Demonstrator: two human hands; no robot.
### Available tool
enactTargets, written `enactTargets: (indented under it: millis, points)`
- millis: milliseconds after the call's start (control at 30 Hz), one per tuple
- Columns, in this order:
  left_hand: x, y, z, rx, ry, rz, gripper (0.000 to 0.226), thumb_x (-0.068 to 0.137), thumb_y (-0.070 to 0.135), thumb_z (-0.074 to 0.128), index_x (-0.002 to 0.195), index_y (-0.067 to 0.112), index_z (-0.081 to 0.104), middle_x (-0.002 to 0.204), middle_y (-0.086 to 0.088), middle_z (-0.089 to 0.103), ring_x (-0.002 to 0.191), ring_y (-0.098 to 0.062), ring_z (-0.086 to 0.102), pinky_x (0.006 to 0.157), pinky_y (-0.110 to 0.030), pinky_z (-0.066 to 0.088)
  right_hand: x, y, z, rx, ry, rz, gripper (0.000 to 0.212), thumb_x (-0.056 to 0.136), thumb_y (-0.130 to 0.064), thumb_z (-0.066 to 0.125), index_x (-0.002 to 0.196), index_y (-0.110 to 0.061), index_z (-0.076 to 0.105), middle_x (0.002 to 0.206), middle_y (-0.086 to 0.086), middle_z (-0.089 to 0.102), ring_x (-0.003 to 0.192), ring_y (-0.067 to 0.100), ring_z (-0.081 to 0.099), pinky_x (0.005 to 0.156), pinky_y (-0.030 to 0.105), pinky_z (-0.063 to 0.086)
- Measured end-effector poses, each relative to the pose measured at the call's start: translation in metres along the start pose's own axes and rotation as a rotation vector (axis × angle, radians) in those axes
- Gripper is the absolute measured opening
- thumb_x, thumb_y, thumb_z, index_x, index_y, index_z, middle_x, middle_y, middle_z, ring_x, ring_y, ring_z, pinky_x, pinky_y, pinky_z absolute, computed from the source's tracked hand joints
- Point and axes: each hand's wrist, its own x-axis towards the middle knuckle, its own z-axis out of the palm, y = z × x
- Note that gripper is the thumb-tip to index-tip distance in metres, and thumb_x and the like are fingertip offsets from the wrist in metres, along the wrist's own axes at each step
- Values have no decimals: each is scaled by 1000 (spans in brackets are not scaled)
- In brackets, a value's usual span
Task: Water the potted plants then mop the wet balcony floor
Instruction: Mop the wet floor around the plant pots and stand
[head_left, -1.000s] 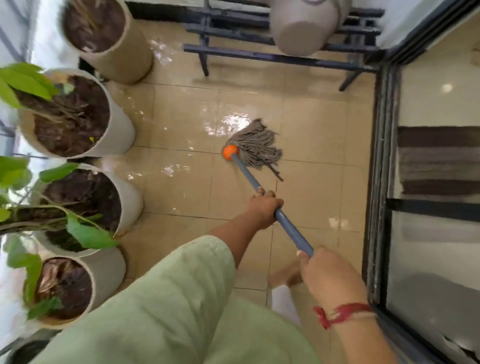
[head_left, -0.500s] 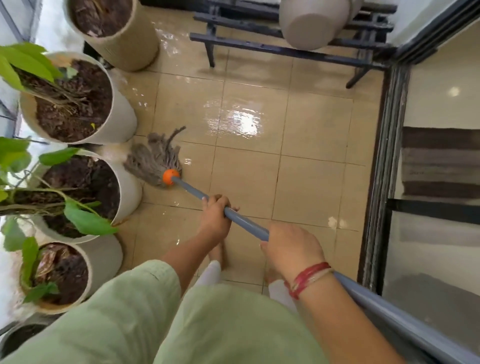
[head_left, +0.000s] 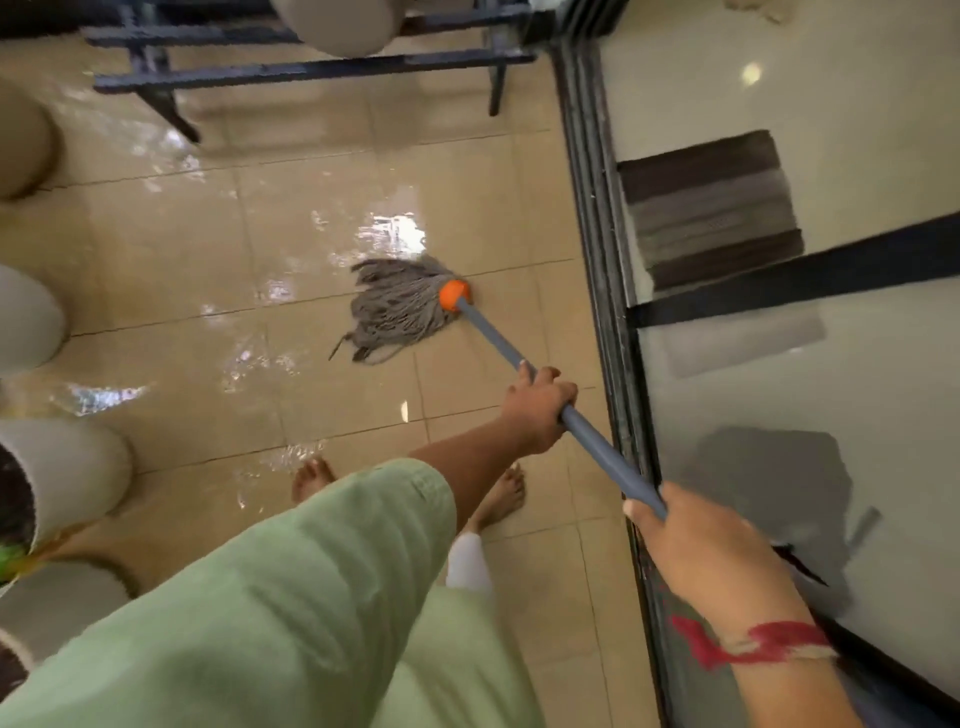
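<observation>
Grey mop strings (head_left: 395, 312) looked soggy and floppy; left grip (head_left: 537, 410) and right grip (head_left: 711, 551) both curled round the stiff handle (head_left: 602, 448).

Five pots (head_left: 67, 475), one mop (head_left: 400, 309), two hands (head_left: 540, 410), two bare feet (head_left: 311, 478), one rack (head_left: 311, 67), one mat (head_left: 711, 208)

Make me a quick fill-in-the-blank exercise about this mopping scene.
1. On the mop handle, the hand nearer the mop head is the ____ one.
2. The collar above the mop strings is ____.
3. The wrist with the red thread is the ____ one.
4. The person's feet are ____.
Missing: left; orange; right; bare.
</observation>
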Motion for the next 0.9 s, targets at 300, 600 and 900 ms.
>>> enactTargets:
  millis: [300, 600, 900]
  points:
    - [-20, 98, 71, 242, -367, 222, 34, 94, 19, 54, 127, 14, 50, 146, -18, 30, 141, -52, 5, 109, -58, 30, -54, 91, 56, 196, -170, 233, 54, 90, -57, 10, 111, -21, 45, 98, 2, 60, 93, 18, 61, 78, 27, 45]
    - [-37, 76, 73, 269, -356, 104, 28, 96, 14, 50, 123, 13, 46, 157, -15, 10, 144, -44, 9, 111, -54, 24, -36, 58, 82, 320, -304, 358, 82, 64, -74, 22, 109, -10, 46, 63, -6, 28, 95, 23, 54, 82, 24, 36]
    - [65, 65, 7, 228, 54, -180, 55, 88, 1, 56, 136, 14, 30, 157, -20, -4, 140, -42, 21, 111, -53, 29, 48, 31, 24, 379, 19, 236, 41, 99, -46, 32, 108, -11, 52, 96, 7, 61, 86, 25, 57, 63, 29, 34]
